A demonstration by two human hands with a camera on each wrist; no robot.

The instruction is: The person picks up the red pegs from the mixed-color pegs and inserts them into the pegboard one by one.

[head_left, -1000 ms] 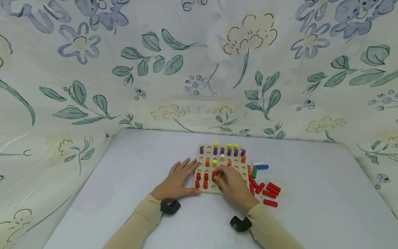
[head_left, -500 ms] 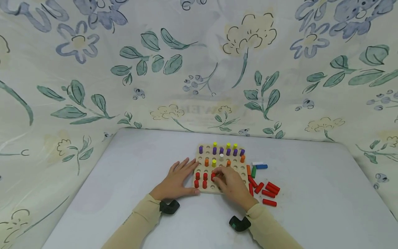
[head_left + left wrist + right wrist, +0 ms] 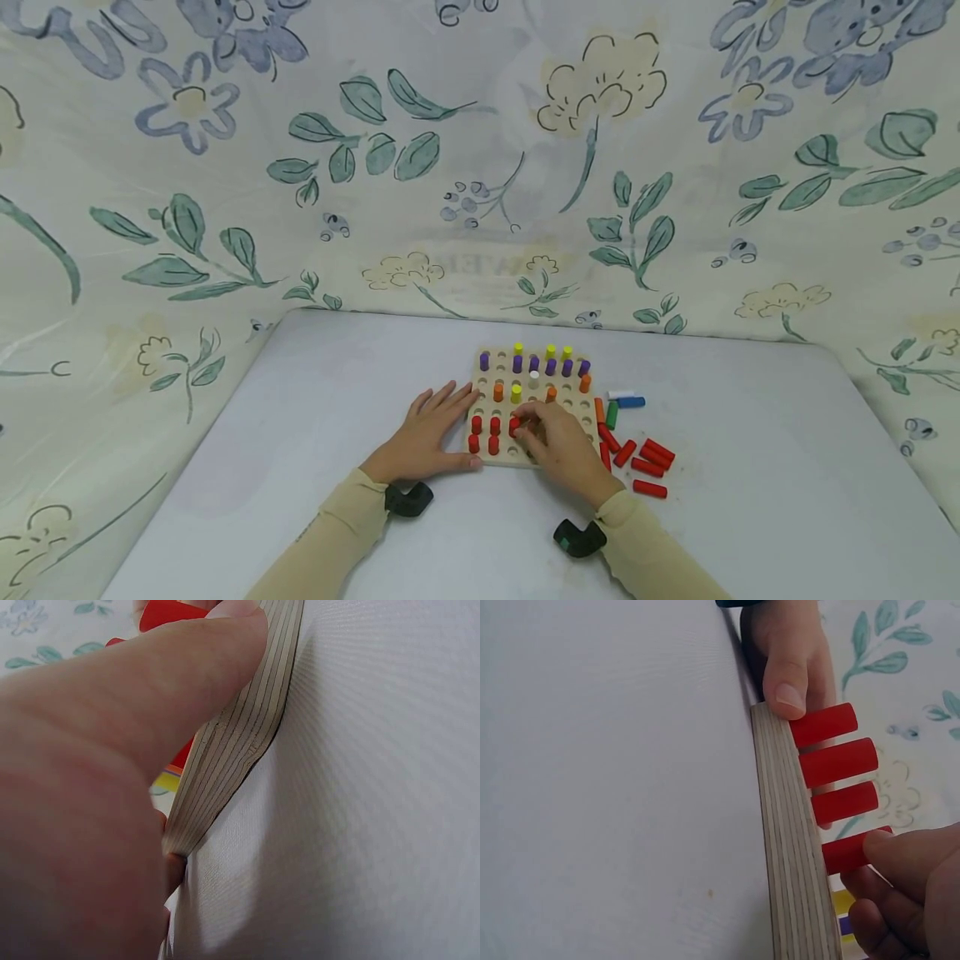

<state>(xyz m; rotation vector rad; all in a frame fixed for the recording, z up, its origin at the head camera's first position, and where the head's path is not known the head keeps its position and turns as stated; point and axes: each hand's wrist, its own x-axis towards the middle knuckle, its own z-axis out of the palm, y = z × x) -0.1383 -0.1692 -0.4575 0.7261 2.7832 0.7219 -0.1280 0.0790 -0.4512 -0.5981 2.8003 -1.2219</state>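
A wooden pegboard (image 3: 504, 460) lies on the table, its round holes partly filled with coloured pegs. My left hand (image 3: 416, 442) rests against its left side with fingers spread and thumb (image 3: 225, 656) on the front corner edge. My right hand (image 3: 562, 446) pinches a red peg (image 3: 844, 853) between thumb and fingers; the peg stands upright at the board, third from the left. Left of it are several upright red pegs (image 3: 495, 426) in two rows. The right hand hides the front right part of the board.
Loose red pegs (image 3: 648, 467) lie right of the board, near a green peg (image 3: 612, 415), an orange peg (image 3: 599, 410), a blue peg (image 3: 632, 402) and a white peg (image 3: 621, 394). Purple pegs (image 3: 517, 364) and yellow pegs stand toward the back. A floral curtain (image 3: 480, 167) hangs behind.
Both hands keep their places, the right one still pinching the red peg at the board. Only a slight shift of the whole head view shows.
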